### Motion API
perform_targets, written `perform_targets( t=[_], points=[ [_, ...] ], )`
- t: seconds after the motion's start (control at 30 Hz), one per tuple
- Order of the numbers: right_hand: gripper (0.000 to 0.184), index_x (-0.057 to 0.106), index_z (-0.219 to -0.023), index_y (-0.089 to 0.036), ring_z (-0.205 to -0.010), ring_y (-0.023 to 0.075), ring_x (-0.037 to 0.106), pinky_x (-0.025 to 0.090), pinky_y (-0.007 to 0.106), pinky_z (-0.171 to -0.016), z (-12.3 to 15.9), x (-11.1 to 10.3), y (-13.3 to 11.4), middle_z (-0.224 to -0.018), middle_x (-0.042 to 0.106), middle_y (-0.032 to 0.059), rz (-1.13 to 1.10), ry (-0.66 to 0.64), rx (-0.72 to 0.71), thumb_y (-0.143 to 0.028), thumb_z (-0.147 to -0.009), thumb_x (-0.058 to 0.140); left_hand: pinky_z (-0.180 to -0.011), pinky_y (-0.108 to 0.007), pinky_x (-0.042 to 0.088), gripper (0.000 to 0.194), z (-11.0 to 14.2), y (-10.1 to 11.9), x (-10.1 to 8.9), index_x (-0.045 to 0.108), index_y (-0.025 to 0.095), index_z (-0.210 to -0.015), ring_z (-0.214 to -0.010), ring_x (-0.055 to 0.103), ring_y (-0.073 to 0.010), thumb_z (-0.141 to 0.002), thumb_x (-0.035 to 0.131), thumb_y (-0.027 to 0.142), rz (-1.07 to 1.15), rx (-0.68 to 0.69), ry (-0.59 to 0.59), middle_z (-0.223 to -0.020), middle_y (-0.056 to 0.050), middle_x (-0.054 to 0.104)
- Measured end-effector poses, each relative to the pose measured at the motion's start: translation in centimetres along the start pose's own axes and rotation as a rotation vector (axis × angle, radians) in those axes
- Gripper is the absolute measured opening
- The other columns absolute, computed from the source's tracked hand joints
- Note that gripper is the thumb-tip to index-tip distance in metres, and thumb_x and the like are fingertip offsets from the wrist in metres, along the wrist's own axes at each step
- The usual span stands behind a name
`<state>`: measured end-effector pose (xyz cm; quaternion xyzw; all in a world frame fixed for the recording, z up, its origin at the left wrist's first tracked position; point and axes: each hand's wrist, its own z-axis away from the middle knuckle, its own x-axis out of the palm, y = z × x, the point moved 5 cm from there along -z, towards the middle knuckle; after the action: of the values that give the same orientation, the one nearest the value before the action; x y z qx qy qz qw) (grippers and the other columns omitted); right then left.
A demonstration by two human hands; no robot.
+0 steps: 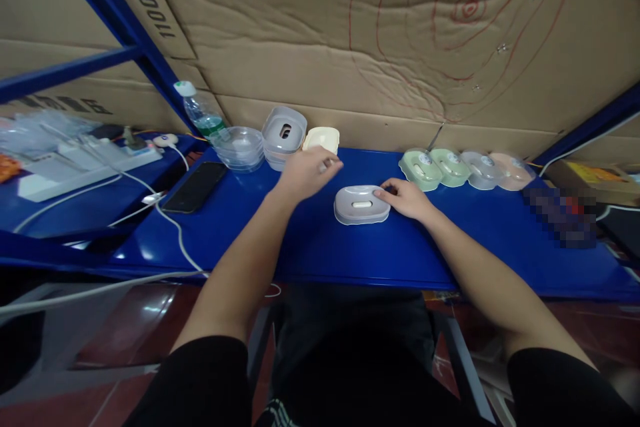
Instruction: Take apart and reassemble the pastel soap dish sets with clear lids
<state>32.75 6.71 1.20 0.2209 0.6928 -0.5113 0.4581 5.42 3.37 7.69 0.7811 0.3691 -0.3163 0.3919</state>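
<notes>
A grey oval soap dish [367, 213] with a pale bar-shaped piece [362, 204] at its middle lies on the blue table in front of me. My right hand [406, 199] grips its right end, thumb on top and fingers curled at the side. Up and to the left, my left hand [310, 175] is in the air with its fingers pinched together. Something small and pale shows at those fingertips, too small to name. Just behind that hand stands a cream tray [323, 138], partly covered by it. Beside the tray is a stack of grey slotted dishes [285, 121].
Clear plastic lids [243, 147] are stacked at the left, by a water bottle [203, 113] and a black phone [195, 187]. Several lidded soap dishes [423, 170] line the back right. A cardboard wall [300, 27] closes the table's rear; a white cable [175, 233] crosses the left edge.
</notes>
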Motion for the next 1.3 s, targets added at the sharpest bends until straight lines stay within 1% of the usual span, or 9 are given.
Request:
perform_targets(
  t=[0.13, 0.17, 0.2, 0.27, 0.37, 0.57, 0.83, 1.1, 1.3],
  points=[
    [0.048, 0.076, -0.109, -0.023, -0.084, 0.0245, 0.071, 0.045, 0.033, -0.069, 0.1, -0.1, -0.2, -0.094, 0.079, 0.0070, 0.008, -0.024, -0.018, -0.067, -0.099, 0.059, -0.110, -0.049, 0.046, 0.011, 1.3, -4.8, -7.1, 0.069, 0.021, -0.105, -0.125, 0.060, -0.0280, -0.098, 0.063, 0.026, -0.140, -0.303, 0.614, -0.122, -0.010, 0.067],
    [0.048, 0.076, -0.109, -0.023, -0.084, 0.0243, 0.071, 0.045, 0.033, -0.068, 0.2, -0.1, -0.2, -0.094, 0.079, 0.0070, 0.008, -0.028, -0.022, -0.067, -0.099, 0.059, -0.115, -0.055, 0.041, 0.012, 1.9, -6.1, -8.3, 0.068, 0.019, -0.106, -0.131, 0.056, -0.0310, -0.094, 0.066, 0.022, -0.170, -0.397, 0.710, -0.130, -0.013, 0.062],
    [0.048, 0.076, -0.109, -0.023, -0.083, 0.0242, 0.071, 0.045, 0.032, -0.068, 0.2, -0.1, -0.3, -0.094, 0.079, 0.0070, 0.007, -0.029, -0.025, -0.067, -0.099, 0.059, -0.117, -0.060, 0.037, 0.016, 2.4, -7.3, -9.1, 0.067, 0.019, -0.108, -0.137, 0.051, -0.0346, -0.093, 0.069, 0.022, -0.177, -0.479, 0.729, -0.139, -0.014, 0.057],
    [0.048, 0.077, -0.110, -0.023, -0.084, 0.0242, 0.071, 0.045, 0.032, -0.067, 0.3, -0.2, -0.3, -0.095, 0.079, 0.0073, 0.004, -0.029, -0.031, -0.066, -0.099, 0.059, -0.118, -0.071, 0.029, 0.022, 3.3, -9.5, -9.9, 0.065, 0.019, -0.109, -0.145, 0.041, -0.0420, -0.088, 0.073, 0.020, -0.167, -0.643, 0.729, -0.151, -0.015, 0.048],
    [0.049, 0.077, -0.110, -0.022, -0.084, 0.0243, 0.072, 0.045, 0.033, -0.067, 0.3, -0.2, -0.2, -0.096, 0.080, 0.0077, 0.004, -0.039, -0.041, -0.066, -0.099, 0.058, -0.118, -0.078, 0.020, 0.027, 3.9, -11.5, -9.4, 0.064, 0.019, -0.104, -0.152, 0.030, -0.0485, -0.081, 0.080, 0.020, -0.170, -0.782, 0.648, -0.160, -0.016, 0.040],
    [0.049, 0.078, -0.112, -0.024, -0.087, 0.0250, 0.073, 0.046, 0.033, -0.069, 0.3, -0.1, -0.1, -0.100, 0.081, 0.0073, 0.016, -0.051, -0.064, -0.066, -0.099, 0.058, -0.119, -0.074, 0.019, 0.029, 3.9, -12.9, -7.6, 0.067, 0.017, -0.096, -0.149, 0.038, -0.0463, -0.076, 0.087, 0.024, -0.234, -0.889, 0.481, -0.157, -0.017, 0.047],
    [0.049, 0.077, -0.114, -0.024, -0.088, 0.0253, 0.073, 0.046, 0.034, -0.070, 0.5, -0.2, -0.4, -0.101, 0.081, 0.0077, 0.032, -0.060, -0.067, -0.066, -0.099, 0.058, -0.119, -0.065, 0.025, 0.031, 3.9, -12.6, -8.4, 0.074, 0.021, -0.098, -0.146, 0.047, -0.0429, -0.079, 0.090, 0.041, -0.242, -0.944, 0.510, -0.151, -0.016, 0.055],
    [0.049, 0.077, -0.113, -0.024, -0.086, 0.0248, 0.072, 0.043, 0.033, -0.070, 0.4, -0.2, -0.4, -0.100, 0.080, 0.0070, 0.026, -0.069, -0.073, -0.066, -0.099, 0.058, -0.121, -0.060, 0.026, 0.030, 3.8, -13.0, -8.3, 0.075, 0.023, -0.101, -0.148, 0.049, -0.0333, -0.081, 0.089, 0.041, -0.204, -0.903, 0.543, -0.149, -0.016, 0.058],
    [0.047, 0.076, -0.113, -0.023, -0.087, 0.0247, 0.072, 0.044, 0.033, -0.070, 0.5, -0.3, -0.6, -0.101, 0.080, 0.0070, 0.035, -0.077, -0.068, -0.064, -0.099, 0.059, -0.122, -0.064, 0.021, 0.044, 4.0, -13.3, -8.2, 0.067, 0.026, -0.121, -0.142, 0.051, -0.0379, -0.087, 0.082, 0.049, -0.227, -0.893, 0.558, -0.146, -0.014, 0.056]
  ],
)
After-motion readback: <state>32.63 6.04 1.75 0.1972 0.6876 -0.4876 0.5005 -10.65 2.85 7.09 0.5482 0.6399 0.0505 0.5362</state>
